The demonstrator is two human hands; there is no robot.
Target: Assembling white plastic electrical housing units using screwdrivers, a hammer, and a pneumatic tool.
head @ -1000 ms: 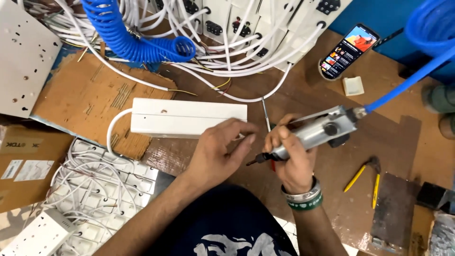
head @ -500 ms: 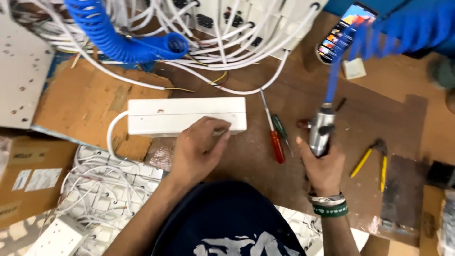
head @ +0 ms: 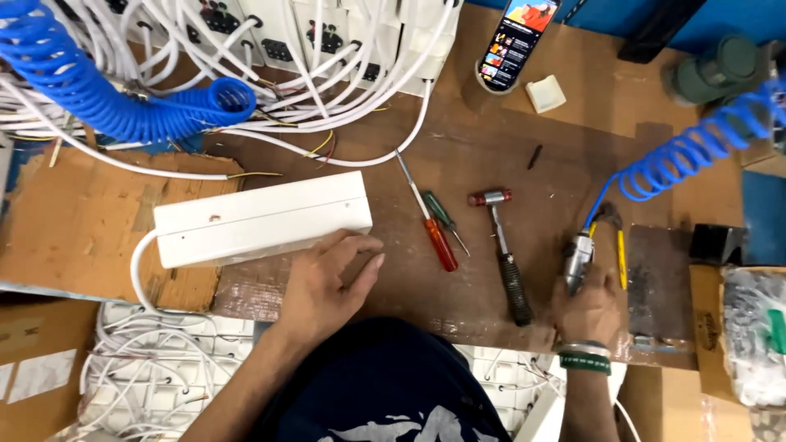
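A long white power-strip box (head: 262, 218) lies face down on the brown bench, its white cable curling off its left end. My left hand (head: 323, 282) rests flat against the box's near right corner, fingers spread, holding nothing. My right hand (head: 591, 307) grips a grey air screwdriver (head: 578, 260) low on the bench at the right, with a blue coiled hose (head: 696, 155) running from it. Between my hands lie a red-handled screwdriver (head: 430, 221), a small green-handled screwdriver (head: 446, 219) and a small hammer (head: 506, 255).
Several white power strips with tangled white cables (head: 327, 49) crowd the back. A second blue coiled hose (head: 106, 98) lies at back left. A phone (head: 514, 41) leans on a stand. Cardboard (head: 74, 213) covers the left; more strips (head: 147, 376) sit below the bench edge. Yellow-handled pliers (head: 620, 250) lie beside my right hand.
My right hand has carried the air screwdriver from near the box out to the right and down to the bench. The red screwdriver now lies loose. My left hand stayed by the box.
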